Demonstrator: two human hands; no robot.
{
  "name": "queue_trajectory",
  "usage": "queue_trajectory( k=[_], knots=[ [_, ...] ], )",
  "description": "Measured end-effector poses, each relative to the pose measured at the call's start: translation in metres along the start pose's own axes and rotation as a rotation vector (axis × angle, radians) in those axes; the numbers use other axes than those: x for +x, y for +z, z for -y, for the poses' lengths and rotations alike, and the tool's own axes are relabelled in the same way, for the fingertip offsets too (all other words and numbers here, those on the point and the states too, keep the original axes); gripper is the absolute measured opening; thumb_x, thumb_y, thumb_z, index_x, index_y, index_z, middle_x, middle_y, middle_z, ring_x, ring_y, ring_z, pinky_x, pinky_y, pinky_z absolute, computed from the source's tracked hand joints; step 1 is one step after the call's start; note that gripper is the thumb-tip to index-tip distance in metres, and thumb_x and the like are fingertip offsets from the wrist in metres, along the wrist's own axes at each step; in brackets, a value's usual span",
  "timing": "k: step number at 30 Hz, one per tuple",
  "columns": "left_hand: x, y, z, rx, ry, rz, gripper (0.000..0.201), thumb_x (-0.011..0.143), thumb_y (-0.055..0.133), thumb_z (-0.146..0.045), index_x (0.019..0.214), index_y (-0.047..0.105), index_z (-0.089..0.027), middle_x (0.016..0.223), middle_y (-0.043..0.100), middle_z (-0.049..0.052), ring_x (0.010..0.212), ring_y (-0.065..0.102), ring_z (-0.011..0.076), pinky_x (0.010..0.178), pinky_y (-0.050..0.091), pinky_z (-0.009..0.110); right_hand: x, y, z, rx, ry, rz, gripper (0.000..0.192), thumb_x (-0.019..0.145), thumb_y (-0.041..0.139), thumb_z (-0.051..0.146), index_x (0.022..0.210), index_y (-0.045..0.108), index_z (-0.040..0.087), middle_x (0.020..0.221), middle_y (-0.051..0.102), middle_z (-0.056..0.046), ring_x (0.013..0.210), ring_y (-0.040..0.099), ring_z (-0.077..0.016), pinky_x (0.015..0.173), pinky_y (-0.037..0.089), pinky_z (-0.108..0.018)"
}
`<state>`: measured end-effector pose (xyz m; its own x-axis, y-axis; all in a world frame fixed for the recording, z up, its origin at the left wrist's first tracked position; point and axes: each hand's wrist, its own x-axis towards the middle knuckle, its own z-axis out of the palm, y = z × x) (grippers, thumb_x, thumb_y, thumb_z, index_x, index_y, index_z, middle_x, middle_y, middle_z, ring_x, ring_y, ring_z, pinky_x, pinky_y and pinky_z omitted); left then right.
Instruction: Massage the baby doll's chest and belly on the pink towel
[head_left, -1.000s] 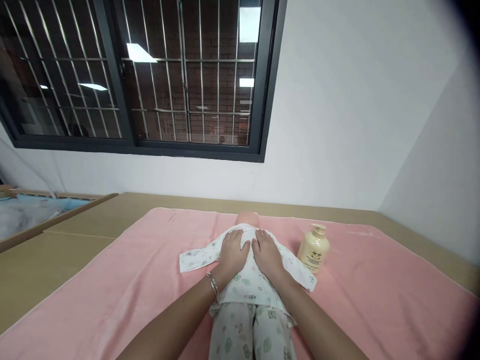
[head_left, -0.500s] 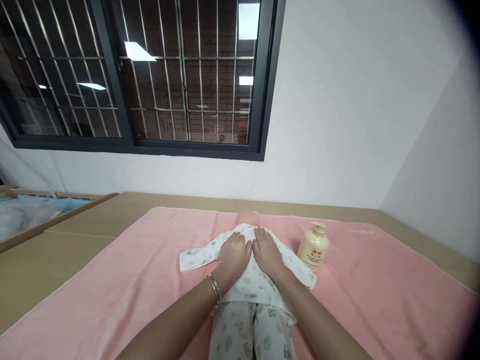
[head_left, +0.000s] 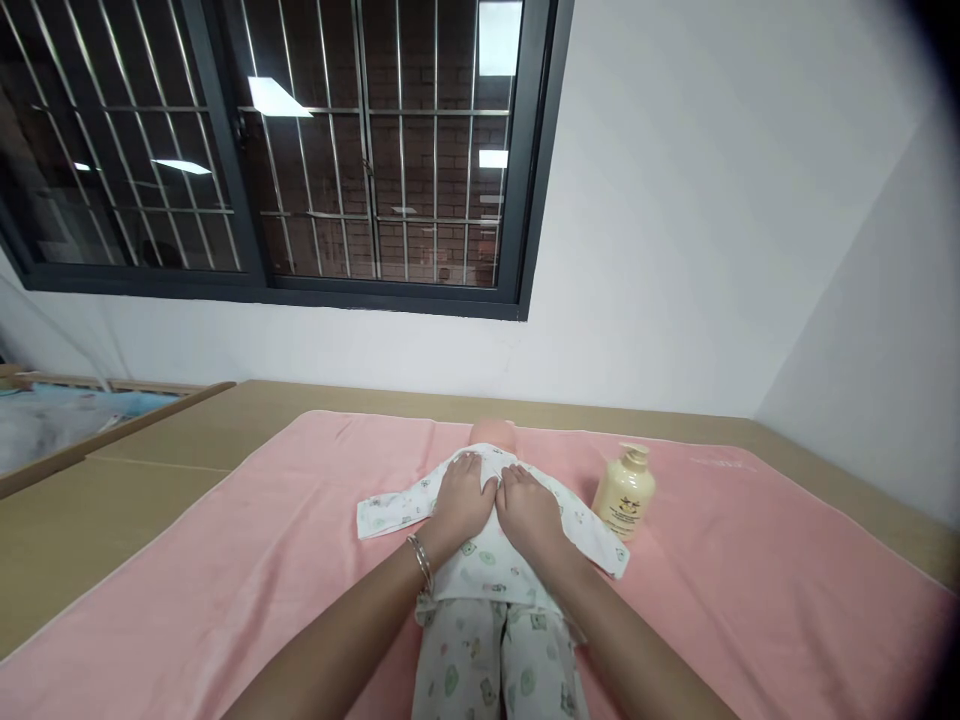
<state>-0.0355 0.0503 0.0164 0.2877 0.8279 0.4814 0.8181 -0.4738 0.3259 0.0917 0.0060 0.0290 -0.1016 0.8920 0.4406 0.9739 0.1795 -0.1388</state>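
Head view: a baby doll (head_left: 491,560) in a white printed top and matching trousers lies lengthwise on a pink towel (head_left: 225,590), head at the far end, legs toward the near edge. Left hand (head_left: 459,497) and right hand (head_left: 529,512) rest flat on the doll's chest, side by side, fingers extended and pressed to the cloth, gripping nothing; the thumbs almost meet at the midline. A bangle (head_left: 421,562) circles the left wrist. Right of the doll, just beside its outstretched sleeve, stands a cream pump bottle (head_left: 625,494). The towel covers a tan table (head_left: 90,510). Beyond, on the far wall, is a barred window (head_left: 300,150).
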Motion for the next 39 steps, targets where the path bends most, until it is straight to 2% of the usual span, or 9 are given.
queue_trajectory(
  k=[4, 8, 11, 16, 21, 25, 29, 35, 39],
  knots=[
    [-0.001, 0.002, 0.000, -0.019, 0.009, -0.029, 0.043, 0.091, 0.043, -0.034, 0.127, 0.054, -0.012, 0.133, 0.057, 0.016, 0.128, 0.048, 0.0286, 0.110, 0.034, 0.045, -0.006, -0.005, 0.009, -0.085, -0.024, 0.007, 0.033, 0.095, 0.035, 0.017, 0.105, 0.065, 0.011, 0.109, 0.067, -0.018, 0.110, 0.059, -0.0266, 0.094, 0.042, -0.034],
    [-0.002, 0.002, -0.001, -0.020, 0.006, -0.043, 0.044, 0.091, 0.043, -0.034, 0.128, 0.053, -0.011, 0.134, 0.056, 0.016, 0.128, 0.048, 0.0289, 0.111, 0.034, 0.045, -0.007, -0.008, 0.012, -0.111, -0.022, 0.021, 0.033, 0.095, 0.033, 0.015, 0.103, 0.065, 0.008, 0.106, 0.067, -0.020, 0.106, 0.061, -0.0294, 0.087, 0.045, -0.036],
    [-0.003, 0.002, -0.002, -0.010, 0.002, -0.032, 0.043, 0.092, 0.043, -0.033, 0.127, 0.053, -0.011, 0.135, 0.056, 0.016, 0.128, 0.048, 0.0293, 0.111, 0.034, 0.046, -0.004, -0.008, 0.009, -0.068, -0.013, 0.022, 0.034, 0.096, 0.033, 0.018, 0.108, 0.064, 0.008, 0.108, 0.067, -0.020, 0.109, 0.059, -0.0286, 0.093, 0.042, -0.036],
    [-0.004, -0.001, -0.007, 0.005, 0.007, -0.042, 0.042, 0.092, 0.042, -0.031, 0.126, 0.055, -0.009, 0.134, 0.056, 0.017, 0.127, 0.049, 0.0288, 0.111, 0.034, 0.044, 0.005, 0.000, -0.009, 0.029, 0.022, 0.065, 0.045, 0.098, 0.030, 0.027, 0.130, 0.053, 0.004, 0.132, 0.056, -0.020, 0.129, 0.045, -0.0276, 0.108, 0.030, -0.037],
    [-0.012, -0.009, -0.016, 0.006, 0.045, -0.109, 0.034, 0.096, 0.036, -0.033, 0.098, 0.067, -0.018, 0.103, 0.070, 0.010, 0.104, 0.061, 0.0254, 0.096, 0.045, 0.040, 0.010, 0.008, -0.022, 0.110, 0.055, 0.091, 0.052, 0.098, 0.029, 0.033, 0.137, 0.045, 0.002, 0.142, 0.046, -0.019, 0.136, 0.036, -0.0275, 0.112, 0.023, -0.039],
    [-0.019, -0.015, -0.021, 0.024, 0.056, -0.142, 0.040, 0.099, 0.032, -0.035, 0.081, 0.066, -0.021, 0.086, 0.070, 0.007, 0.090, 0.064, 0.0208, 0.085, 0.048, 0.034, 0.010, 0.011, -0.023, 0.122, 0.046, 0.063, 0.052, 0.099, 0.028, 0.032, 0.137, 0.045, 0.002, 0.142, 0.046, -0.019, 0.135, 0.038, -0.0277, 0.112, 0.022, -0.039],
    [-0.019, -0.012, -0.020, -0.009, 0.028, -0.169, 0.037, 0.099, 0.032, -0.031, 0.087, 0.066, -0.021, 0.097, 0.071, 0.007, 0.099, 0.064, 0.0213, 0.091, 0.048, 0.035, 0.007, 0.008, -0.018, 0.119, 0.053, 0.007, 0.047, 0.098, 0.030, 0.031, 0.132, 0.051, 0.005, 0.137, 0.052, -0.018, 0.129, 0.043, -0.0266, 0.109, 0.026, -0.037],
    [-0.014, -0.005, -0.016, -0.011, 0.012, -0.170, 0.034, 0.097, 0.036, -0.030, 0.113, 0.063, -0.017, 0.120, 0.067, 0.010, 0.119, 0.057, 0.0233, 0.107, 0.041, 0.040, -0.001, -0.003, -0.006, -0.015, 0.142, -0.070, 0.038, 0.097, 0.032, 0.031, 0.102, 0.064, 0.012, 0.104, 0.067, -0.016, 0.103, 0.058, -0.0284, 0.090, 0.040, -0.036],
    [-0.013, -0.003, -0.015, -0.018, 0.003, -0.153, 0.036, 0.096, 0.036, -0.030, 0.116, 0.063, -0.014, 0.123, 0.065, 0.012, 0.122, 0.055, 0.0245, 0.108, 0.040, 0.041, -0.003, -0.002, -0.005, -0.032, 0.158, -0.069, 0.038, 0.097, 0.032, 0.032, 0.101, 0.065, 0.013, 0.103, 0.067, -0.015, 0.104, 0.058, -0.0286, 0.088, 0.041, -0.035]
  ],
)
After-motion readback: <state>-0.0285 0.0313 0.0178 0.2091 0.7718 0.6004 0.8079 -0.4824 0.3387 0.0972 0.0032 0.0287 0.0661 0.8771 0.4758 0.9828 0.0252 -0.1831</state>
